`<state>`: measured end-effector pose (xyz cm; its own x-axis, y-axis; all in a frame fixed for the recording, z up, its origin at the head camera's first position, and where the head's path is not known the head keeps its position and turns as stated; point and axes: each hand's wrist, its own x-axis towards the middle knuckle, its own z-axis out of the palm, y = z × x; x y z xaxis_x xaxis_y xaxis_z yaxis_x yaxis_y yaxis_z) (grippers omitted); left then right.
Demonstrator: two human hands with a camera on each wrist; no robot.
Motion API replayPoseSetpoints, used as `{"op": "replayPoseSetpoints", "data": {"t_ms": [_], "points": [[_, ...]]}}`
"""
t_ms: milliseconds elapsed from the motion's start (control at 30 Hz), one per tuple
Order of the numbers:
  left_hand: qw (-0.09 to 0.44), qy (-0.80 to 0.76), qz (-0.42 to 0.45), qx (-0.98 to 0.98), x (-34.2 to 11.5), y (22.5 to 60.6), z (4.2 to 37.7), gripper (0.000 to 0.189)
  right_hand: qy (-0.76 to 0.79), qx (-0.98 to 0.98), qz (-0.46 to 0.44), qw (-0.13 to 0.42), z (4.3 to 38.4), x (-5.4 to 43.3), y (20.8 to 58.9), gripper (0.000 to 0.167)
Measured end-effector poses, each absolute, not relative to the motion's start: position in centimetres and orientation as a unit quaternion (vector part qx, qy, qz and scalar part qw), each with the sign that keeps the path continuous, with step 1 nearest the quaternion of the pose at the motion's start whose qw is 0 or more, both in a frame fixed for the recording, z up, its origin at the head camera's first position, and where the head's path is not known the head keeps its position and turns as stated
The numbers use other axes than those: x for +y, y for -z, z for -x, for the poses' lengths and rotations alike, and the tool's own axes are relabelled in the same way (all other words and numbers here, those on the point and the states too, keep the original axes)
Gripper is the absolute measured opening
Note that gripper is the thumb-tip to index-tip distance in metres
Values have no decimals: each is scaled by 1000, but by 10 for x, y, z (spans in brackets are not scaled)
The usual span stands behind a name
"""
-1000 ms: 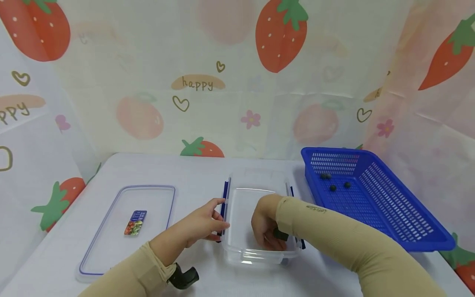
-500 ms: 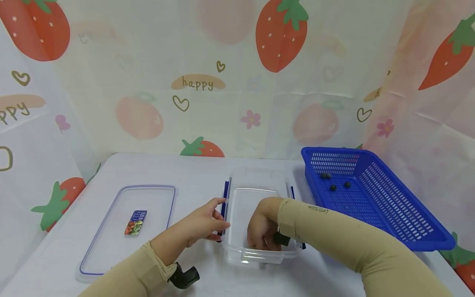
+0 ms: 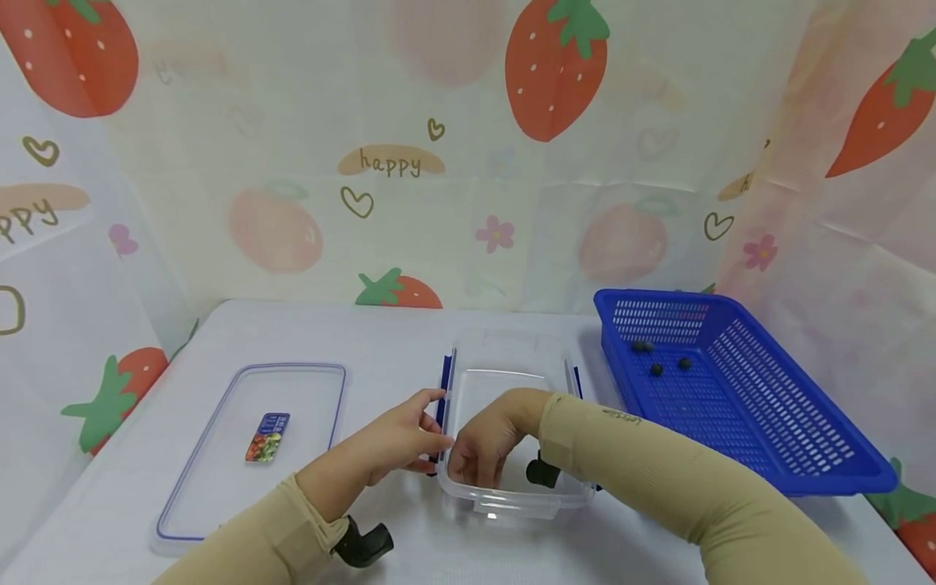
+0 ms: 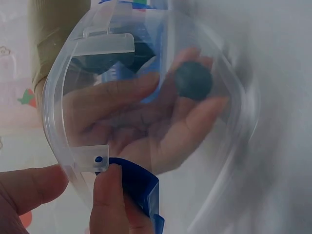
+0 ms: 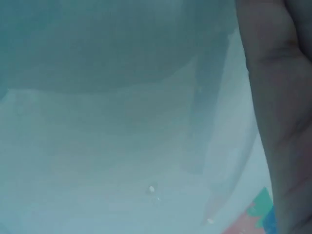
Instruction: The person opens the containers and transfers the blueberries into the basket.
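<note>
A clear plastic box [image 3: 504, 508] with blue side latches stands in the middle of the table. My left hand [image 3: 402, 435] holds it by its left rim, a finger against the blue latch [image 4: 139, 183] in the left wrist view. My right hand [image 3: 486, 443] reaches down inside the box, at the near left corner. Through the clear wall in the left wrist view, its thumb and fingertips pinch a small dark round ball [image 4: 193, 80]. In the right wrist view only the edge of the right hand [image 5: 282, 112] shows, beside the pale box wall.
A blue slotted basket [image 3: 738, 439] stands at the right with several dark balls [image 3: 656, 370] toward its far left. On the left lies a clear lid with a blue rim [image 3: 338, 406] and a colourful label [image 3: 266, 437]. A strawberry-print cloth [image 3: 468, 203] hangs behind.
Inside the box, my right hand has moved left, from the near right side to the near left corner. My left hand stays on the rim.
</note>
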<state>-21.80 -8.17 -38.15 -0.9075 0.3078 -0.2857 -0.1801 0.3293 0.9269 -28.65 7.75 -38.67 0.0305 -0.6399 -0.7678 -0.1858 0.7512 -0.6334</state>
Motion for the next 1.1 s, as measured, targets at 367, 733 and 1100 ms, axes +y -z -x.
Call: {"op": "replayPoseSetpoints", "data": {"t_ms": [367, 733, 1100], "points": [[214, -581, -41, 784, -82, 382, 219, 67, 219, 725, 257, 600, 296, 83, 391, 27], [214, -579, -42, 785, -82, 382, 219, 67, 232, 687, 261, 638, 298, 80, 403, 18], [207, -581, -37, 786, -81, 380, 217, 66, 222, 674, 257, 656, 296, 78, 402, 20]]}}
